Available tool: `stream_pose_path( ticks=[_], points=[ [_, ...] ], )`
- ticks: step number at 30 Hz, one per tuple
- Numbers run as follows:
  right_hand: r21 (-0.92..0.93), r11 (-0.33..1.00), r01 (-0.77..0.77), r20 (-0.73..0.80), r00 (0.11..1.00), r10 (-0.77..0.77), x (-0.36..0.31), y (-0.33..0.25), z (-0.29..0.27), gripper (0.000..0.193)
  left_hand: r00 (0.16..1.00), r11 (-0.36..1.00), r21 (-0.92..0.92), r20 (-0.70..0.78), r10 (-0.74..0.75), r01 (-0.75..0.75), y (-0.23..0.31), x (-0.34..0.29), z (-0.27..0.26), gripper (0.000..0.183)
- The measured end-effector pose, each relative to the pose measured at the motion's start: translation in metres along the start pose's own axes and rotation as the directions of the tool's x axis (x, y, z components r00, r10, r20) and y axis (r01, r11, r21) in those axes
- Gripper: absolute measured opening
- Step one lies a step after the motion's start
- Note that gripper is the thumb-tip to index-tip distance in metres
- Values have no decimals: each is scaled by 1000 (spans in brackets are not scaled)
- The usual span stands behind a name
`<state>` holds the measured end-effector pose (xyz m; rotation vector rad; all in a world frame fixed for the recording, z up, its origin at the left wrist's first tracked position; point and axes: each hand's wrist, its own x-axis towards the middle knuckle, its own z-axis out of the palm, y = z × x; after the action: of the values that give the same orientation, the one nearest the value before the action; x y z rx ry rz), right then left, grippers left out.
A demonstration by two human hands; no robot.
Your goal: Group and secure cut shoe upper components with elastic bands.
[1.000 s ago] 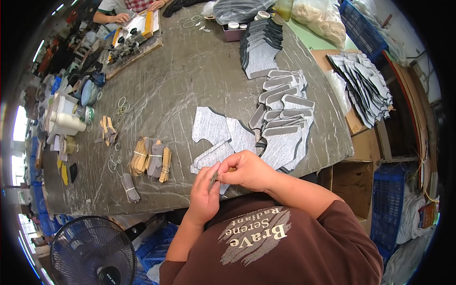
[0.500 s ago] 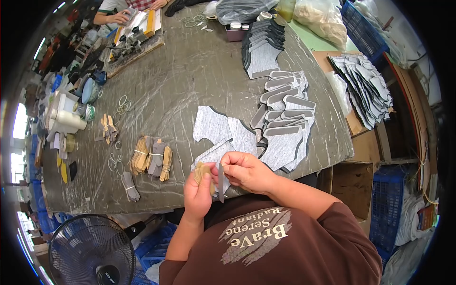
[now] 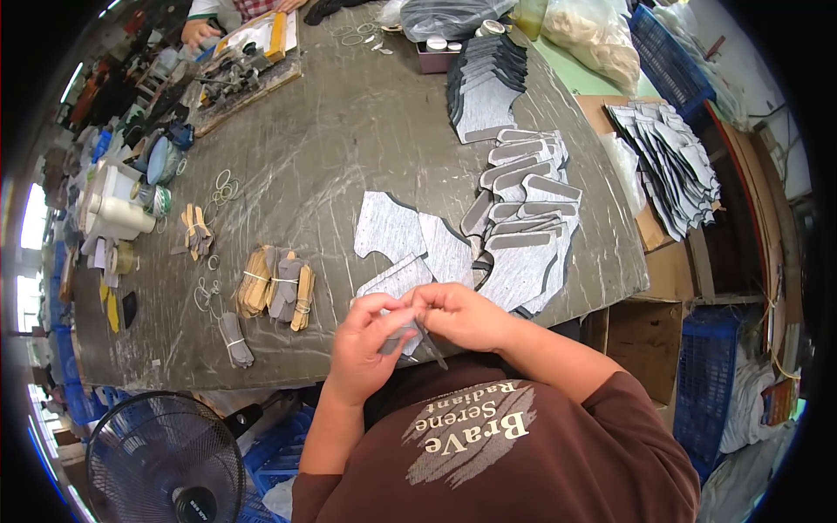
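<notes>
My two hands meet over the table's near edge, fingertips close together. My right hand [image 3: 466, 317] pinches a narrow dark grey strip [image 3: 433, 352], which slants down below the fingers. My left hand [image 3: 362, 350] is curled with its thumb against a small stack of strips [image 3: 398, 337], grey on the side that shows; the fingers hide part of it. Just beyond the hands lie grey-flecked, dark-edged cut panels [image 3: 388, 225]. To their right is an overlapping pile of similar panels [image 3: 523, 253], several with a grey strip on them.
Bundles of tan and grey strips [image 3: 283, 286] tied with bands lie at left, near loose rubber bands [image 3: 225, 187]. More panels [image 3: 488, 96] are stacked at the far side. A co-worker's hand [image 3: 200, 33] is beside a wooden jig [image 3: 253, 74]. A black fan [image 3: 166, 453] stands lower left.
My left hand has turned and its fingers have come up to meet the right. The stack's tan face no longer shows. The strip has tilted from upright to slanting. The co-worker's hand has moved left.
</notes>
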<state>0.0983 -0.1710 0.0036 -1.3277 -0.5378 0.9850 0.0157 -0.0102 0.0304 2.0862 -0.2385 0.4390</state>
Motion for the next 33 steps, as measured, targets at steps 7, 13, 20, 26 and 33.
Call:
stream_pose_path(
  ticks=[7,13,20,26,33],
  points=[
    [748,611,260,-244,963,-112,-5,-9,-39,6,926,957,-149,-250,-282,251,-27,-22,-8,14],
    [-911,411,38,-164,881,-444,-2,-7,-13,18,648,587,-534,-92,-756,609,-52,-14,-17,5],
    [-995,94,36,-5,914,-406,-3,27,1,30,650,606,-313,47,-759,731,-58,8,-15,7],
    [-994,83,68,27,905,-425,-4,26,2,33,636,594,-296,65,-769,748,-63,8,-15,7],
    [-995,73,68,26,884,-466,-2,24,3,29,633,601,-255,66,-771,758,-65,7,-15,9]
  ],
)
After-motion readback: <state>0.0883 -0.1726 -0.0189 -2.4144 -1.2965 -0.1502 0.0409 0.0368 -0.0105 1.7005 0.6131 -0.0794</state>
